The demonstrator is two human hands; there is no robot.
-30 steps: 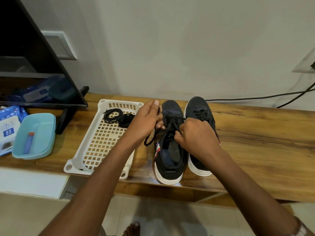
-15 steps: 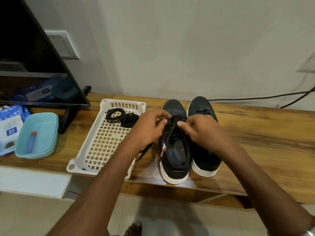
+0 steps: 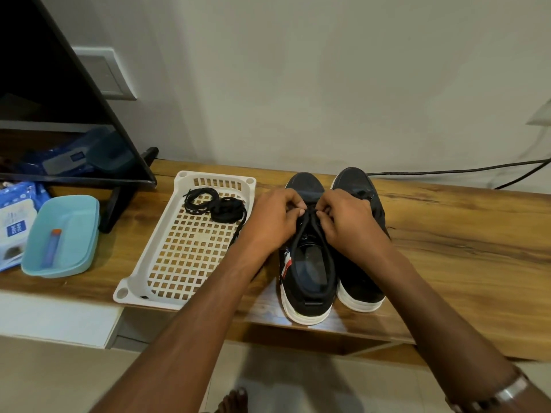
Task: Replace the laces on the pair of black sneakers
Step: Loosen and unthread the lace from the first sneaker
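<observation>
Sneakers, 2 of them, are standing side by side on the wooden counter with toes pointing away toward the wall. The left sneaker is lying directly under both hands; the right sneaker is touching its side, partly hidden by the right forearm. The left hand and right hand are meeting over the front of the left sneaker's tongue, each pinching the black lace with curled fingertips. The shoe's long axis is running straight away from the person, so each hand is working 1 side of the eyelet row, neither plainly nearer. Judging by this, lacing is proceeding near the toe end, and the next pull probably needs to run back along that axis toward the heel. Coiled black laces are sitting in the far end of the white basket, just left of the shoes; whether old or new, I cannot tell.
</observation>
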